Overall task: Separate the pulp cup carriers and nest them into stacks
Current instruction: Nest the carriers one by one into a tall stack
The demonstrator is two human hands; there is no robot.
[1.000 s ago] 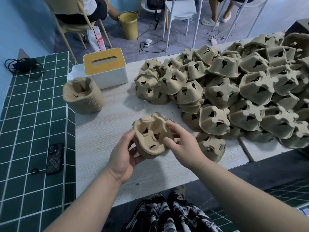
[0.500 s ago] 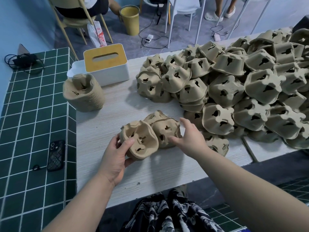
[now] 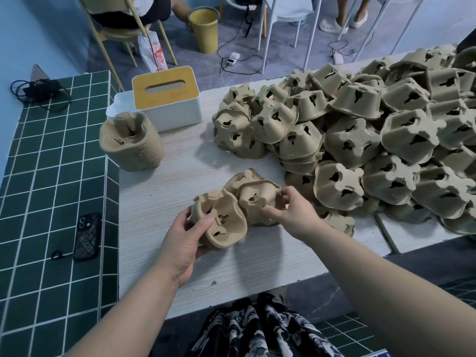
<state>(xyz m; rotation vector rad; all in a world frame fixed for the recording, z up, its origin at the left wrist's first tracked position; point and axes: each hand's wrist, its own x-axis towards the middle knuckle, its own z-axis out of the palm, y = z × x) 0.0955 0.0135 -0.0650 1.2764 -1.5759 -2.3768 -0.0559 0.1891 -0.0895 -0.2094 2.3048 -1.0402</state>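
Left hand (image 3: pixel 184 238) grips an open-side-up carrier (image 3: pixel 221 219); right hand (image 3: pixel 292 215) pinches a second carrier (image 3: pixel 255 199) on the surface (image 3: pixel 159 202). Large pile (image 3: pixel 360 140) cut off at right.

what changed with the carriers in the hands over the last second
The clump both hands held together has been pulled apart: the left hand now grips one carrier, drawn left, while the right hand pinches a second carrier on the table. The nested stack, big pile and phone stayed put.
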